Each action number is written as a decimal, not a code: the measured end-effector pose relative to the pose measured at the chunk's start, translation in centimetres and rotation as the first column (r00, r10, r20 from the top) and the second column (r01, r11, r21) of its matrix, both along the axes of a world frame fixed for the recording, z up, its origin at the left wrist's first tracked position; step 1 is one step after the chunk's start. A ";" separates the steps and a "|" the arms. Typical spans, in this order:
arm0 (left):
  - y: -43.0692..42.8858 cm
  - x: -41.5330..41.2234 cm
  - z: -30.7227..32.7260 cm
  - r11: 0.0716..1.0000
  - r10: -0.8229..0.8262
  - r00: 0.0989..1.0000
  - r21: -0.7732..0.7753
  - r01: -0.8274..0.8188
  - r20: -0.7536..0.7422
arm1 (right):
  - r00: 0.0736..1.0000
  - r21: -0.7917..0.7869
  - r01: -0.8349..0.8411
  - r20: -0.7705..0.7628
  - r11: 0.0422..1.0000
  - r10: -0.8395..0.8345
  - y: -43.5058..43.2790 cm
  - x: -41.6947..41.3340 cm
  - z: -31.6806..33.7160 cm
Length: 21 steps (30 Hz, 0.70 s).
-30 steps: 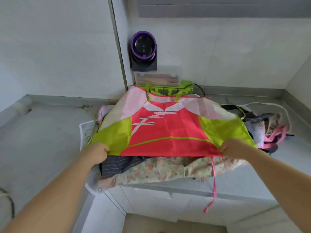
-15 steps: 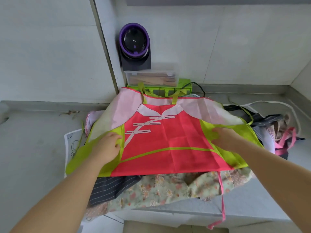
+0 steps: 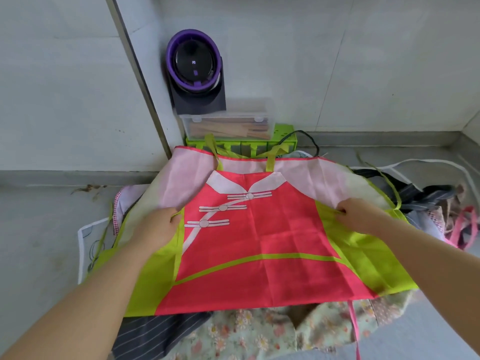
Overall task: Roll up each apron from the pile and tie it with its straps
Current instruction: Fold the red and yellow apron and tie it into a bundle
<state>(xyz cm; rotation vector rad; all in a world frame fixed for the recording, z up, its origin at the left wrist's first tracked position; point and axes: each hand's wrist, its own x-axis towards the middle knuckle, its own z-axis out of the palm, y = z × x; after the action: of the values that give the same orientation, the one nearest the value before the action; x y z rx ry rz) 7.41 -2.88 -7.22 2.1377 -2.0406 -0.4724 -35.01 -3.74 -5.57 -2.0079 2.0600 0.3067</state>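
Observation:
A red, lime-green and pale pink apron (image 3: 259, 242) lies spread flat on top of the pile of aprons (image 3: 246, 331). My left hand (image 3: 158, 227) rests on its left side, fingers curled round the folded edge by the green panel. My right hand (image 3: 361, 216) pinches the fabric on the right side where the pink part meets the green. Two green neck straps (image 3: 270, 159) run off the apron's far edge. A thin green strap (image 3: 389, 188) trails to the right.
A grey counter (image 3: 39, 229) carries the pile. Against the wall stand a purple-rimmed black device (image 3: 194, 66), a clear box of wooden sticks (image 3: 228, 126) and a green holder (image 3: 285, 141). More aprons with pink straps (image 3: 462, 224) lie at the right. A pink strap (image 3: 354, 331) hangs over the front edge.
Both hands have left the apron's near corners and moved up onto its sides, closing on the fabric there. The apron now lies flat on the pile.

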 end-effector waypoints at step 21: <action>9.3 -6.8 -2.0 0.884 -0.200 0.947 -0.370 0.285 0.253 | 0.945 -0.146 0.073 -0.306 0.987 -0.115 9.0 0.1 -1.5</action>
<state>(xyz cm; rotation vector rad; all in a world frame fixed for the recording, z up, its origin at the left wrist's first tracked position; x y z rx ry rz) 0.58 6.45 -9.26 1.7550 -2.2866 0.1525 -34.91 5.22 -7.06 -2.0358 2.4190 0.5130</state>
